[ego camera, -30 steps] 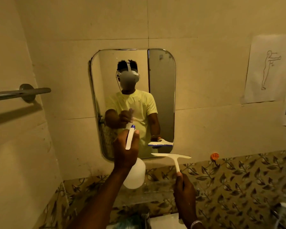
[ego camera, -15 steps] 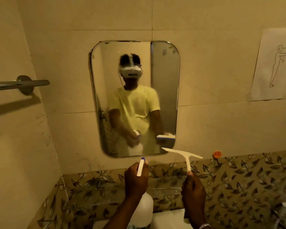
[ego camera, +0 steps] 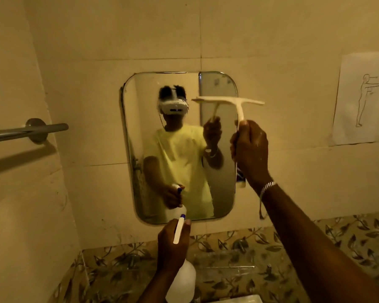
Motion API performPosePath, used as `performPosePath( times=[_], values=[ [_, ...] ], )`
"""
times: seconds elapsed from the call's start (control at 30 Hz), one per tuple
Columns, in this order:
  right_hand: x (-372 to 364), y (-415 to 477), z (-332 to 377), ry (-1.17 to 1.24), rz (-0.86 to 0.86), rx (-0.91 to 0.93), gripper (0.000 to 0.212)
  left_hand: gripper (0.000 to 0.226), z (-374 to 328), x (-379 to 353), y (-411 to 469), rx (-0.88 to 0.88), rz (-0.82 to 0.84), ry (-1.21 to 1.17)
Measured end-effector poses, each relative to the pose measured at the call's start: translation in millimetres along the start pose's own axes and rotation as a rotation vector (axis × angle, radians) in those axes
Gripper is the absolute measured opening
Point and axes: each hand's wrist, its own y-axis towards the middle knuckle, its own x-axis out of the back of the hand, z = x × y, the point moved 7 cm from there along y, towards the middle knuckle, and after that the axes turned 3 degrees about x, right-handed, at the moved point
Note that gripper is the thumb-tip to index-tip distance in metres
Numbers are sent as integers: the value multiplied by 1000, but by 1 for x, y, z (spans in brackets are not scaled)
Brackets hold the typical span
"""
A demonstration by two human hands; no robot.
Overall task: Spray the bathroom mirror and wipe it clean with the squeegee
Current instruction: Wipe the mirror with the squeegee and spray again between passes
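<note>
A rounded rectangular mirror (ego camera: pixel 219 171) hangs on the beige tiled wall ahead. My right hand (ego camera: pixel 249 149) grips the handle of a white T-shaped squeegee (ego camera: pixel 230 101), whose blade lies level across the mirror's upper right part. Whether the blade touches the glass I cannot tell. Below the mirror's bottom edge, my left hand (ego camera: pixel 172 246) holds a white spray bottle (ego camera: pixel 183 283) by its neck, the blue-tipped nozzle (ego camera: pixel 179 226) pointing at the mirror's lower edge. A person with both tools shows as a reflection in the glass.
A metal towel rail (ego camera: pixel 29 132) juts from the left wall. A paper sheet with a figure drawing (ego camera: pixel 363 99) is stuck on the wall at right. A band of leaf-patterned tiles (ego camera: pixel 315 243) runs below the mirror. A white basin edge (ego camera: pixel 234 299) shows at the bottom.
My right hand has lifted the squeegee from below the mirror's lower right corner up to its upper right part. The left hand with the bottle stays low beneath the mirror.
</note>
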Motion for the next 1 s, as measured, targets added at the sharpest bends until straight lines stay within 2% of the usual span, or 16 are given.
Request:
performPosePath(
  times=[0.2, 0.53, 0.77, 1.0],
  values=[
    [-32, 65, 41, -78, 1, 82, 37, 16, -17, 10, 18, -30, 20, -28],
    [-48, 77, 38, -218, -33, 187, 37, 15, -17, 17, 28, -25, 29, -72],
    [-44, 9, -11, -211, 2, 228, 23, 16, -22, 20, 40, -66, 21, -88],
    [-28, -99, -107, -226, 41, 42, 30, 18, -27, 25, 47, -71, 12, -81]
  ],
)
